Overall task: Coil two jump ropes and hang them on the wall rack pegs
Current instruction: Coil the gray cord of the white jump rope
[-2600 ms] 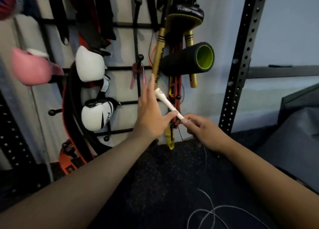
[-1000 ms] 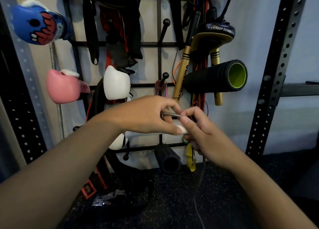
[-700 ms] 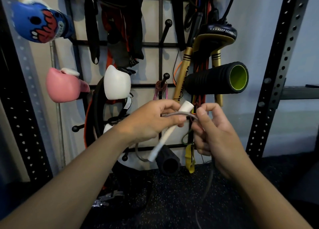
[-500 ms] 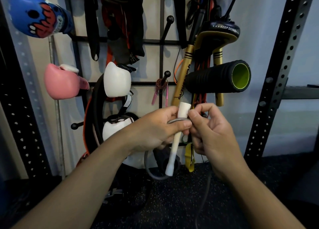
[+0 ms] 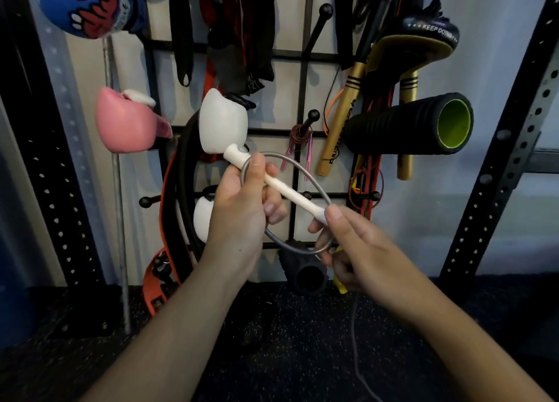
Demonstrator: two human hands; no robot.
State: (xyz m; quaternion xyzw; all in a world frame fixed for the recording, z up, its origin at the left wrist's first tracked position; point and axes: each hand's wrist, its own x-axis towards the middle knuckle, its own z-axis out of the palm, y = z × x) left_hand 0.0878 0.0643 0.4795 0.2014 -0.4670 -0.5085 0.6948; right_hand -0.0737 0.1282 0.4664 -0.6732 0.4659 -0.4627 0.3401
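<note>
- The left hand (image 5: 242, 208) covers the middle of the white handle (image 5: 290, 192), and the grey cord (image 5: 305, 171) passes behind its fingers, out of sight.
- Where the cord meets the handle's lower end is hidden under the right hand's (image 5: 363, 250) thumb.
- The cord's trailing end runs off the bottom edge.
- The blue boxing glove (image 5: 90, 5) is cut by the top edge.
- The straps (image 5: 181, 29) on the wall rack (image 5: 302, 68) also leave the frame at the top.
- The small coiled rope (image 5: 298, 135) on a peg is too small to tell apart.
</note>
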